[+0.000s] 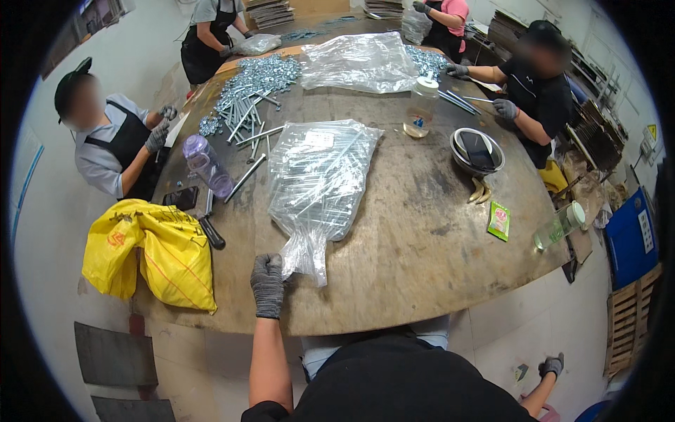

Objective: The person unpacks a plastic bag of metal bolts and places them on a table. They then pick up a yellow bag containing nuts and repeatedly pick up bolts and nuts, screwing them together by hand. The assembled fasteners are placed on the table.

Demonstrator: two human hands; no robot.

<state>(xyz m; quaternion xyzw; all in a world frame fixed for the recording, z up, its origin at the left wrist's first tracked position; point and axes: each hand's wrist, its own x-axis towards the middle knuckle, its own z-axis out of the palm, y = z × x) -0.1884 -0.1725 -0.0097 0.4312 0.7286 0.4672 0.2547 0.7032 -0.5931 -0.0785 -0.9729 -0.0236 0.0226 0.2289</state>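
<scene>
Bag of rods (323, 183): clear plastic, flat on the table (415, 274) straight ahead, with bag neck (302, 254) toward the near edge.
Left hand (267, 281): gloved, at the left side of the bag neck; fingers curled close together, cannot tell whether pinching film.
Right hand (552, 365): gloved, low and far out, above the floor (485, 344); fingers bent, cannot tell on what, if anything.
Neck grip: best gathered whole in the fist; likely to tear if pulled by one edge.
Load: probably heavy; better slid flat than hoisted one-handed.
Rod ends: apt to pierce plastic; worth keeping lined up.
</scene>
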